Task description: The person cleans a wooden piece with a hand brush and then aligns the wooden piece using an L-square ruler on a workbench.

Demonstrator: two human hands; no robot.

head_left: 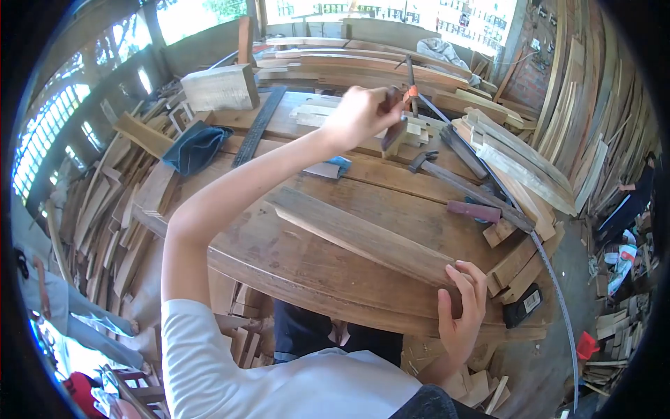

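My left hand (366,115) reaches across the workbench (244,255), its fingers closed around a dark brown wooden piece (394,136); its exact kind is hidden by the fingers. Just behind this hand stands a clamp (412,92) with an orange part. A long wooden board (363,234) lies slantwise on the bench in front of me. At the board's near right end, my right hand (464,304) has its fingers and thumb around the end.
A hammer (447,174), a purple cylinder (474,211) and a black tape measure (523,306) lie at the right. A metal ruler (259,124) and blue cloth pouch (195,148) sit at the left. Stacked planks (363,66) stand behind; a person (628,195) is far right.
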